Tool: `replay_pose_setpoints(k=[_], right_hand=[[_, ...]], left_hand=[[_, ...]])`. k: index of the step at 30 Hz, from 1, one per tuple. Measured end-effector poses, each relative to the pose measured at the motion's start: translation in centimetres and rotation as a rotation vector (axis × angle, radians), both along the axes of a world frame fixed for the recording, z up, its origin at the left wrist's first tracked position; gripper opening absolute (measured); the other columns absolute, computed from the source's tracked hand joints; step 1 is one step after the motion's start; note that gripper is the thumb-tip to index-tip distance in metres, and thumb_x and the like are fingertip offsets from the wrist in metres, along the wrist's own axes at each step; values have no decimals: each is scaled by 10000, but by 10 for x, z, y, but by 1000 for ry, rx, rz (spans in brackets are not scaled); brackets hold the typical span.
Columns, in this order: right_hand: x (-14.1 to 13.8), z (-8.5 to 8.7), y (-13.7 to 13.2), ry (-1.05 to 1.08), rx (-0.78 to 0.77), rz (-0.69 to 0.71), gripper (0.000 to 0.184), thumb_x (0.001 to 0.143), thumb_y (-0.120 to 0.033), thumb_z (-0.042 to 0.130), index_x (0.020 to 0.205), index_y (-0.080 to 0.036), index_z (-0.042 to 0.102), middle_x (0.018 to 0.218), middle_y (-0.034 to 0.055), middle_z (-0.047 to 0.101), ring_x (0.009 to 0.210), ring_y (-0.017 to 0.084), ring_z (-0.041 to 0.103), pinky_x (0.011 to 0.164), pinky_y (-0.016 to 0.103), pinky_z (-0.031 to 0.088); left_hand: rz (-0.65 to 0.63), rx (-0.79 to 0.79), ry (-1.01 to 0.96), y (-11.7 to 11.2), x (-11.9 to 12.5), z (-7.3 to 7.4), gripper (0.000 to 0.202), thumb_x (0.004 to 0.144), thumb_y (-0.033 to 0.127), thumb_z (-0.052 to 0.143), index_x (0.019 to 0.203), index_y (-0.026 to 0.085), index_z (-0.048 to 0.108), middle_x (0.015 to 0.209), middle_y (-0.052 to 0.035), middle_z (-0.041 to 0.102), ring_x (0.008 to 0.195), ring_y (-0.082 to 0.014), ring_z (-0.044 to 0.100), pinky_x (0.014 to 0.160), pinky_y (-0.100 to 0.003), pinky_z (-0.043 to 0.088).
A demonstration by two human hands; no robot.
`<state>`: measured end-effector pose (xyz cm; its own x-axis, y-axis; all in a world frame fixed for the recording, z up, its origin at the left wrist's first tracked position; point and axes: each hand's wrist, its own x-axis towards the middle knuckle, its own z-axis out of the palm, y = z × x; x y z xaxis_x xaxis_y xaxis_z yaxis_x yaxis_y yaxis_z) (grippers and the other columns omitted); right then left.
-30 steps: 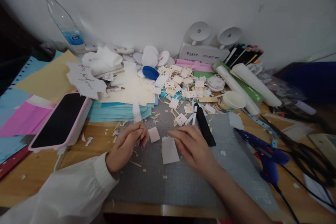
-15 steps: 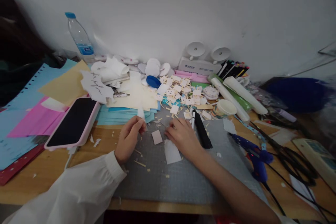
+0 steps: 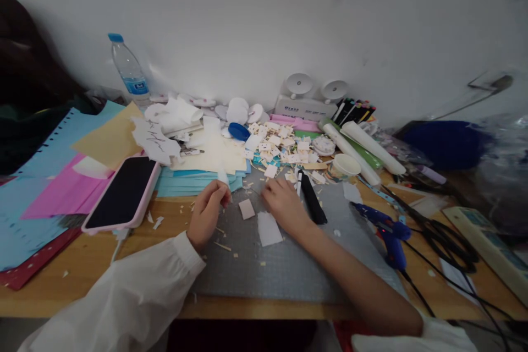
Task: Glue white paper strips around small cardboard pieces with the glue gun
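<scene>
My left hand is curled on the grey cutting mat, pinching a thin white paper strip that stands up from its fingers. My right hand rests on the mat with fingers bent down, its tips among small paper scraps; whether it holds anything is hidden. Between the hands lies a small pale square card. A larger white rectangle of paper lies just under my right wrist. A black marker lies right of that hand.
A pink-cased phone lies at the left on coloured paper sheets. Behind are cut white tags, a water bottle, a paper cup, white rolls. A blue glue gun, scissors and cables sit at the right.
The view has pulled back and tilted up. My right hand has slid off the white rectangle toward the scraps farther back. My left hand still pinches the strip.
</scene>
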<state>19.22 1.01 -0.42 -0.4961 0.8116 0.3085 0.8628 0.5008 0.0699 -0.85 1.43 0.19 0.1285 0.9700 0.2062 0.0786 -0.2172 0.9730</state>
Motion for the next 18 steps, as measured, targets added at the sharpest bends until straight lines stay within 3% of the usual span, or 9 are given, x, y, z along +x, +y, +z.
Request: replay_pose_setpoints(k=[7,12,14,18], right_hand=[[9,6,-2,16,-16,52,81,855,-230,624,821,-161,649,878,66,586,850,215,483,712,329,380],[-6,-5,-5,-48,-13,96,115,850,-206,629,745,-161,637,818,57,583,861,233,485,735,355,384],[-9,-6,-4,-69,-7,95,115,847,-183,627,738,-149,633,817,64,584,848,238,486,735,362,389],[-9,-2,-2,-101,-11,104,112,849,-160,619,738,-145,628,804,64,578,844,237,492,740,358,403]], left_hand=[[-48,39,146,-1,1,-5,195,888,257,440,729,182,523,709,4,513,705,-155,493,676,-269,396],[-87,192,564,-5,1,-15,198,903,274,447,1016,163,565,986,-85,634,955,-248,562,869,-391,408],[-100,250,707,-5,0,-15,208,911,260,429,1033,158,562,1007,-98,651,977,-264,573,900,-428,403],[-128,284,814,-5,0,-8,195,913,220,408,1007,157,567,982,-92,674,966,-249,606,933,-433,407]])
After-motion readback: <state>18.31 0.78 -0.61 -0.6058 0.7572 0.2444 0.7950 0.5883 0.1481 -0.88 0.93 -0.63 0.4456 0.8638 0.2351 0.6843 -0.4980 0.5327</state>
